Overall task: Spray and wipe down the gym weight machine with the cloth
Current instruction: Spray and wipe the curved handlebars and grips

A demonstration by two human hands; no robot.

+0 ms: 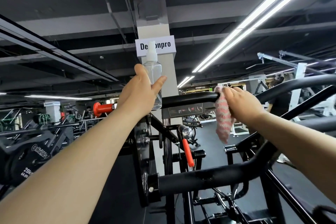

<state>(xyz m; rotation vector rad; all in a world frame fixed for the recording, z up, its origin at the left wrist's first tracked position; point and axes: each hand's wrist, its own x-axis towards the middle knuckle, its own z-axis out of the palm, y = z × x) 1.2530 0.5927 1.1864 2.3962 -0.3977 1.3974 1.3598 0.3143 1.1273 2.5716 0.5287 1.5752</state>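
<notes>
My left hand is raised and holds a clear plastic spray bottle with a white nozzle, thumb and fingers round its body. My right hand grips a pink and white fluffy cloth and presses it against the end of the black upper bar of the weight machine. The cloth's loose end hangs down below the bar. A thick black padded handle of the same machine crosses the lower middle of the view.
A white pillar with a sign stands behind the bottle. A red lever and chrome knob sit on the black frame below. Black weight plates are at the lower left, other machines at the right, and bright ceiling light strips overhead.
</notes>
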